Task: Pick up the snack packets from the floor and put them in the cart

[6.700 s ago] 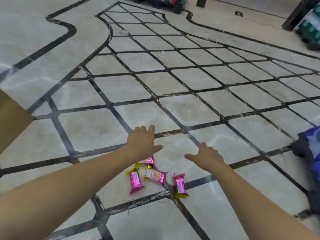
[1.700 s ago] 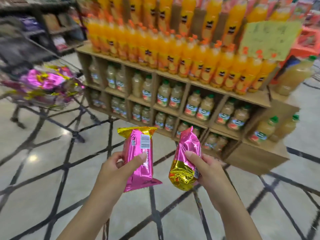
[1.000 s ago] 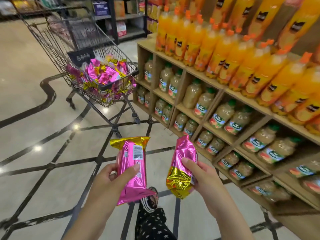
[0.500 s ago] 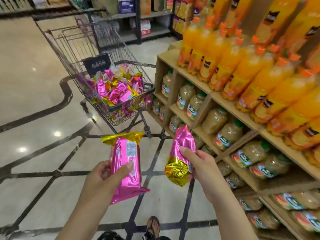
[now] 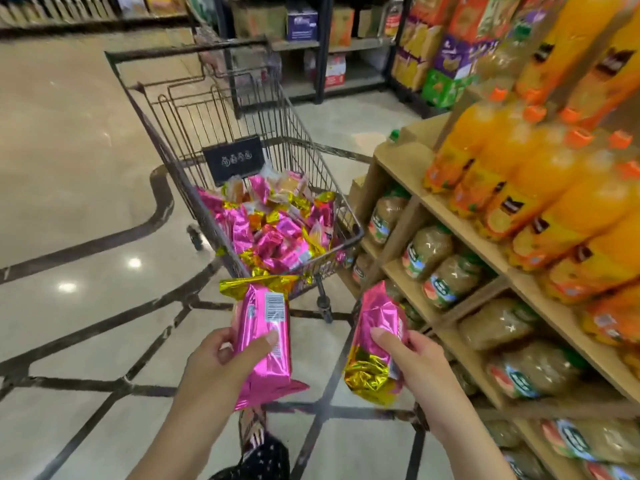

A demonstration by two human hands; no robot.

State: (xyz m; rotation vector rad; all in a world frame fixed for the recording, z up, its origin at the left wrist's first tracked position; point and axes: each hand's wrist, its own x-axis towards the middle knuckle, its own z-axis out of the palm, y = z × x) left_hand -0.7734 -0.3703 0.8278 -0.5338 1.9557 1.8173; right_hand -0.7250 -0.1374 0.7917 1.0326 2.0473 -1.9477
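Now gripped: my left hand (image 5: 221, 362) clamps the left packet (image 5: 265, 341) upright; my right hand (image 5: 415, 362) pinches the right packet (image 5: 377, 341).
Cart (image 5: 311, 147): dead ahead, beyond both; left hand looks nearer.

The floor (image 5: 69, 168) is pale polished stone with dark lines, and bright spots of light (image 5: 134, 262) shine on it. At the right a wooden shelf (image 5: 403, 161) carries orange bottles (image 5: 554, 188) above and paler bottles (image 5: 446, 282) below. Dark metal shelves (image 5: 322, 46) with boxes stand at the back.

Two held snack packets (image 5: 256, 317) (image 5: 377, 313), one cart (image 5: 194, 133) (its heap (image 5: 277, 233) beyond counting).
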